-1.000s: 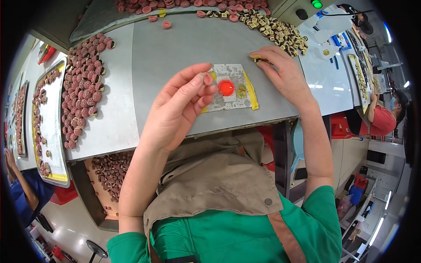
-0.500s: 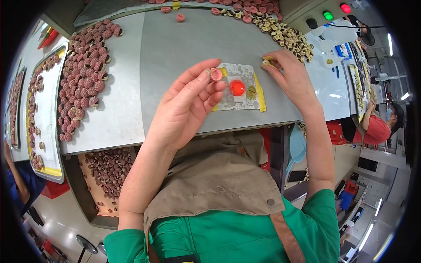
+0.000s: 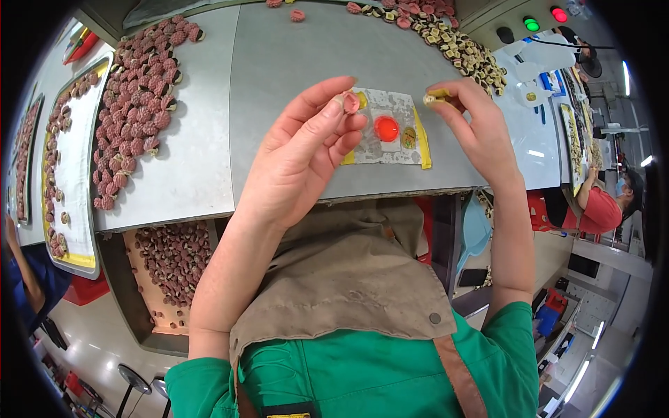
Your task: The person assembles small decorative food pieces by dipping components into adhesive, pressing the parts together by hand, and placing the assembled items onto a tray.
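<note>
My left hand (image 3: 293, 153) pinches a small pink cup-shaped piece (image 3: 353, 104) between thumb and fingertips, its hollow face showing. To the right, my right hand (image 3: 484, 132) has its thumb and forefinger, with yellow covering at the tips, closed on a small cream-coloured piece (image 3: 429, 99). The two pieces are apart. Between the hands a worn whitish sheet (image 3: 369, 155) lies on the grey tabletop, edged with yellow tape (image 3: 425, 150). A bright red round disc (image 3: 386, 128) and a smaller gold-green oval (image 3: 409, 137) sit on it.
Pink ridged pieces with dark and cream undersides (image 3: 136, 104) are heaped at the left. Cream-and-dark pieces (image 3: 463, 52) pile up at the far right. An open drawer (image 3: 129, 313) holds more below the table. A tray (image 3: 80, 174) stands far left; a co-worker (image 3: 603, 209) works at right.
The whole view has shifted slightly. My right hand, still pinching the cream piece, has come a little nearer to me, away from the far-right pile. My left hand keeps the pink piece.
</note>
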Demonstrator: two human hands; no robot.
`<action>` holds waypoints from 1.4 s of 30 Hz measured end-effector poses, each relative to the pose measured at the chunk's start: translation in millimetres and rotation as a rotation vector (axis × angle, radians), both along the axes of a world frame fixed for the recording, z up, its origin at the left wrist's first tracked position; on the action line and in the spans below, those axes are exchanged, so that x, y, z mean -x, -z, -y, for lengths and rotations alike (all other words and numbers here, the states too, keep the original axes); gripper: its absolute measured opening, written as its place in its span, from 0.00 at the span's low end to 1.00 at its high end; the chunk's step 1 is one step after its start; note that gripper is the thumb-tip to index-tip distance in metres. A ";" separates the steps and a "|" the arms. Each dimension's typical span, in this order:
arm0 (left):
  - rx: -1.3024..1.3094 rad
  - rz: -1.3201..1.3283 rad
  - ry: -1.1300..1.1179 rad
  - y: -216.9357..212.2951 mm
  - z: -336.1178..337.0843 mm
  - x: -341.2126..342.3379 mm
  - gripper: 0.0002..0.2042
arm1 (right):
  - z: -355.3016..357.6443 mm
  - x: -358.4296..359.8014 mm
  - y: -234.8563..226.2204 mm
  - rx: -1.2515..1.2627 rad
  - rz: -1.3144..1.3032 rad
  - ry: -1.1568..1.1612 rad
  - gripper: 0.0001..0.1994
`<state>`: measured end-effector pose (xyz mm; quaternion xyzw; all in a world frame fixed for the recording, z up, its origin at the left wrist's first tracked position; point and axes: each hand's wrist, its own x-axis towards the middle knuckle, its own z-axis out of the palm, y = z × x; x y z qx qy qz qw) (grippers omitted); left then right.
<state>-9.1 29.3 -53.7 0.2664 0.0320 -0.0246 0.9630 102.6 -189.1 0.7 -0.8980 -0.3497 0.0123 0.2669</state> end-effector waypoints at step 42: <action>-0.464 0.048 -0.066 -9.8 24.9 4.7 0.14 | -41.1 61.1 22.8 -0.545 -0.098 -0.060 0.10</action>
